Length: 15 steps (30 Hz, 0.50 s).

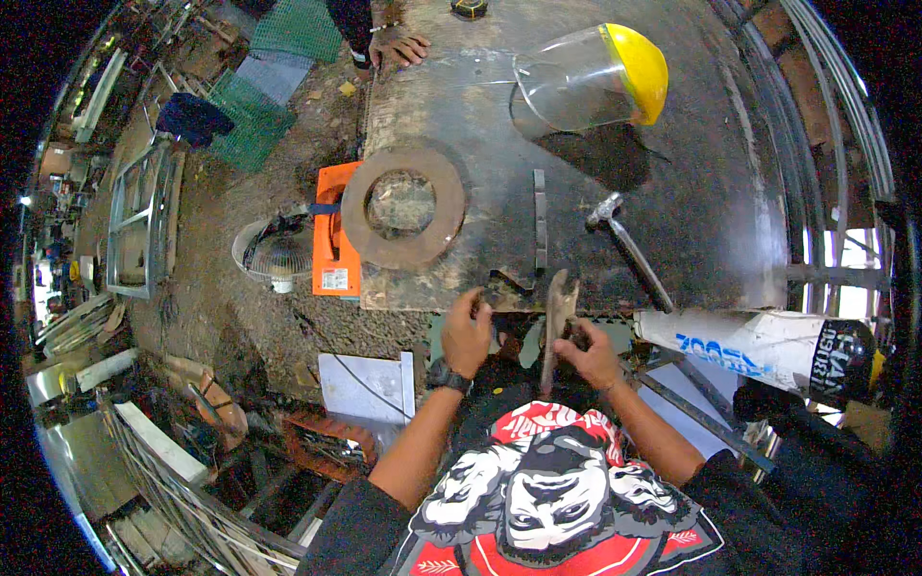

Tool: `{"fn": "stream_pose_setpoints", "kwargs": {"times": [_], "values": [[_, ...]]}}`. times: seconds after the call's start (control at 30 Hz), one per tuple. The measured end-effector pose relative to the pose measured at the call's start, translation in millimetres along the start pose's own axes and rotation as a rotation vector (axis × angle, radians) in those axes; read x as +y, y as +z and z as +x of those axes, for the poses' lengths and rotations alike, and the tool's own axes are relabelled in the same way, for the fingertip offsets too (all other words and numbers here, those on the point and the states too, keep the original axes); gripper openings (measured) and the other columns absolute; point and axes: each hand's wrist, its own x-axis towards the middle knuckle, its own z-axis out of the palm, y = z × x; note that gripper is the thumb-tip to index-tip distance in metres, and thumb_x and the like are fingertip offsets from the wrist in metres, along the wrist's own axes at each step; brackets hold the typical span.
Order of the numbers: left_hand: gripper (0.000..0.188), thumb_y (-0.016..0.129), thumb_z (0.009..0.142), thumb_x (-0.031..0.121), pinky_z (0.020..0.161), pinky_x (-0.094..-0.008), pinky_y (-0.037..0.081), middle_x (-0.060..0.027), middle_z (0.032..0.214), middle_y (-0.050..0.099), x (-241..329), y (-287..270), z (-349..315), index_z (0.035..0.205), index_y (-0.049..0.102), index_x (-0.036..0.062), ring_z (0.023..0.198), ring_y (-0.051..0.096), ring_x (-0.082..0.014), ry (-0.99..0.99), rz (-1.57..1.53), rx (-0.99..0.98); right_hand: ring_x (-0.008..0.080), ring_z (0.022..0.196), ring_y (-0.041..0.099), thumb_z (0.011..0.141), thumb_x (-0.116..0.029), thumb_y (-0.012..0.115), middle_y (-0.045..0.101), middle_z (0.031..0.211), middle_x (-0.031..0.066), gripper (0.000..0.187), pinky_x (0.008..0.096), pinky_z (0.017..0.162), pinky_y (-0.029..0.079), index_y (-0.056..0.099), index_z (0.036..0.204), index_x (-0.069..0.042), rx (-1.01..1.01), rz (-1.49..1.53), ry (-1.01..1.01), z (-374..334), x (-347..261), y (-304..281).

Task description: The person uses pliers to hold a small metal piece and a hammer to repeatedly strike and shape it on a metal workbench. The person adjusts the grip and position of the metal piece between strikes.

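Observation:
My right hand (pixel 591 357) is closed at the handle of a worn, flat metal tool that looks like an open-end wrench (pixel 559 312). The tool stands roughly upright in view at the table's near edge, its notched end uppermost. A small dark patch by the fingertips is too unclear to name. My left hand (pixel 467 338), wearing a dark wristwatch (pixel 448 376), is raised at the same edge with fingers loosely bent and apart; nothing shows in it. Just beyond lies a thin bent metal strip (pixel 514 281). A straight flat bar (pixel 540 221) lies farther off, with a hammer (pixel 629 252) to its right.
A flat steel ring (pixel 444 211) rests on the table (pixel 499 125), overlapping an orange case (pixel 333 274) at its left. A yellow-topped clear face shield (pixel 639 72) and a tape measure (pixel 470 9) lie beyond. Another person's hand (pixel 397 45) touches the far left corner. A white cylinder (pixel 749 348) is at right.

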Motion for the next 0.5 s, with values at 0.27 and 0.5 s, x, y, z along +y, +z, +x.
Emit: {"fn": "stream_pose_setpoints", "kwargs": {"times": [0.27, 0.5], "values": [[0.045, 0.075, 0.084, 0.018, 0.104, -0.0507, 0.041, -0.0156, 0.13, 0.061, -5, 24, 44, 0.128, 0.065, 0.0157, 0.12, 0.057, -0.038, 0.496, 0.462, -0.117, 0.018, 0.052, 0.05, 0.087, -0.088, 0.042, 0.053, 0.07, 0.0034, 0.104, 0.0392, 0.067, 0.052, 0.054, 0.143, -0.001, -0.388, 0.855, 0.269, 11, 4, -50], [0.028, 0.073, 0.088, 0.017, 0.098, -0.0458, 0.046, -0.0126, 0.119, 0.066, 11, 21, 72, 0.116, 0.069, 0.0133, 0.109, 0.064, -0.0317, 0.449, 0.334, -0.309, 0.0196, 0.059, 0.054, 0.085, -0.088, 0.045, 0.052, 0.071, 0.0045, 0.114, 0.0546, 0.087, 0.055, 0.039, 0.153, 0.003, -0.554, 1.247, 0.233, 25, -26, -54]]}}
